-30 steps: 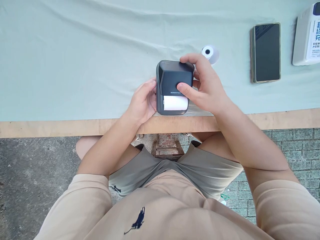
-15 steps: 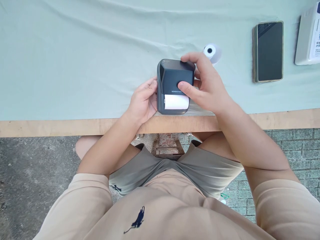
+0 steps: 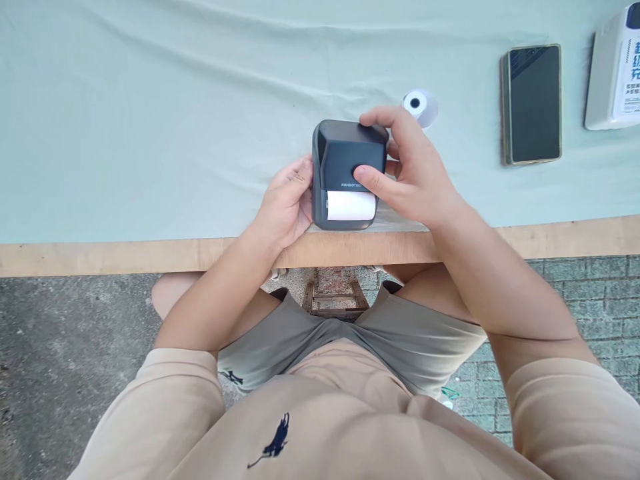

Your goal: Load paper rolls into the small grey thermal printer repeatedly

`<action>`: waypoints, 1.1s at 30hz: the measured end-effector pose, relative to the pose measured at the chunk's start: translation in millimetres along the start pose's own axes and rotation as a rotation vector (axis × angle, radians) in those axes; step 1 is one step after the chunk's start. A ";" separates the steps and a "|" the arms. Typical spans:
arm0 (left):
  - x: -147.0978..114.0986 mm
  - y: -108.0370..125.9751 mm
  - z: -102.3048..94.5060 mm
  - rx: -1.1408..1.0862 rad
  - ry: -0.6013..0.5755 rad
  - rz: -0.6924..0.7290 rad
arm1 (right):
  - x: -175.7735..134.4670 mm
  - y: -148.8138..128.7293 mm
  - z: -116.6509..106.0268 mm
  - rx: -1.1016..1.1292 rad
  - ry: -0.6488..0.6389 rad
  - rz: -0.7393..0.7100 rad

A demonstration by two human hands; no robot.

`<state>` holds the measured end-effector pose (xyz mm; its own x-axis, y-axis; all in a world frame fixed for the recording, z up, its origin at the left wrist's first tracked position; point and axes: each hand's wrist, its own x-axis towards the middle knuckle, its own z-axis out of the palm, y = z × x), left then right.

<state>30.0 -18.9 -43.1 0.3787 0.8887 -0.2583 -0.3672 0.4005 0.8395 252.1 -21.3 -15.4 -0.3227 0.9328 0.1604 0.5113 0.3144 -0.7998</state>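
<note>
A dark label printer with "NIIMBOT" lettering is held at the table's near edge. White label paper shows in its lower front, below the lid, which looks slightly raised along its left side. My left hand grips the printer's left side, thumb along the edge and the other fingers partly hidden. My right hand spans the lid, thumb on its front face and index finger at the far top corner. Just beyond that hand, a small white paper roll with a dark core stands on the cloth.
A pale green cloth covers the table, whose bare wooden edge runs along the front. To the right lies a dark-screened smartphone, on top of something of similar outline. A white box-like container with a printed label stands at the far right.
Both hands keep the same hold on the printer. The table and its objects shift very slightly in the view; otherwise nothing visibly differs.
</note>
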 end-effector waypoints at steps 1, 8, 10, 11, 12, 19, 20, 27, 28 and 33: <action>0.0 -0.2 0.1 0.005 -0.002 0.004 | 0.1 -0.3 0.0 -0.003 0.001 0.001; 0.2 -2.7 -1.2 0.042 0.027 0.036 | 1.5 -3.2 2.0 -0.001 0.021 0.001; 0.5 -2.9 -0.7 0.024 0.048 0.035 | 2.0 -4.8 1.8 0.006 0.018 0.011; 0.7 -2.6 0.0 0.012 0.057 0.034 | 2.3 -5.7 1.3 0.010 0.016 0.012; 0.9 -1.9 0.8 -0.004 0.066 0.032 | 2.7 -6.8 0.5 0.015 0.009 0.010; 0.5 7.3 8.8 -0.127 0.123 -0.038 | 7.7 -19.9 -9.9 0.033 -0.085 0.019; 0.3 8.2 9.6 -0.136 0.125 -0.041 | 8.2 -21.2 -10.8 0.027 -0.088 0.026; 1.2 11.7 15.7 -0.171 0.146 -0.059 | 7.9 -14.5 -9.2 -0.015 -0.076 0.013; 1.3 11.8 16.1 -0.172 0.146 -0.064 | 7.6 -13.9 -9.0 -0.018 -0.072 0.011; 0.0 10.6 13.7 -0.176 0.151 -0.050 | 8.1 -19.3 -9.0 -0.053 -0.060 0.001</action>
<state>37.7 -17.7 -27.7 0.2737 0.8849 -0.3768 -0.4984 0.4656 0.7313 246.8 -18.2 6.6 -0.3687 0.9214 0.1232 0.5528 0.3239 -0.7678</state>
